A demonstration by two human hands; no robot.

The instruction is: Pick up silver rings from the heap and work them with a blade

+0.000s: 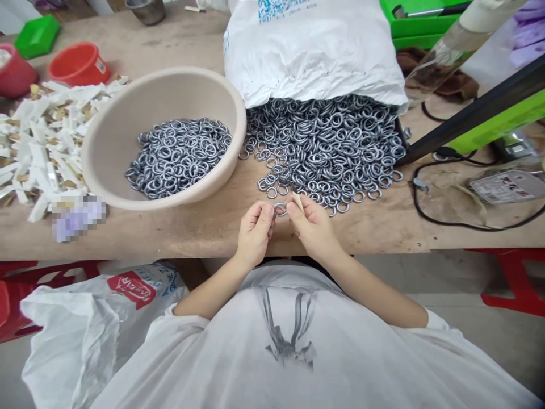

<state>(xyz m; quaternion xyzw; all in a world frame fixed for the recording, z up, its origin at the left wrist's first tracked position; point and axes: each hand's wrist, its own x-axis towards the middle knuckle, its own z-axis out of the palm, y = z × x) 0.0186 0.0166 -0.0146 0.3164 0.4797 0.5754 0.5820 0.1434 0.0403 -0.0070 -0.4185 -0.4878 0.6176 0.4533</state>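
Near the front edge of the table, my left hand [256,230] and my right hand [313,224] pinch one grey metal ring [280,209] between them. A small cream-coloured piece [297,201] sticks up from the fingers of my right hand; its exact kind is unclear. Just beyond my hands lies a large heap of loose rings [327,150], spilling out of a white sack [313,54]. To the left stands a wide beige basin [204,196] with a pile of similar rings [183,156] in it.
White and tan scraps [40,147] cover the table's left side, near a red bowl [74,65]. A black cable [419,207] loops at the right beside a slanted black bar [468,116]. Below the table's left edge hangs a white bag [85,324]; a red stool [515,278] is at right.
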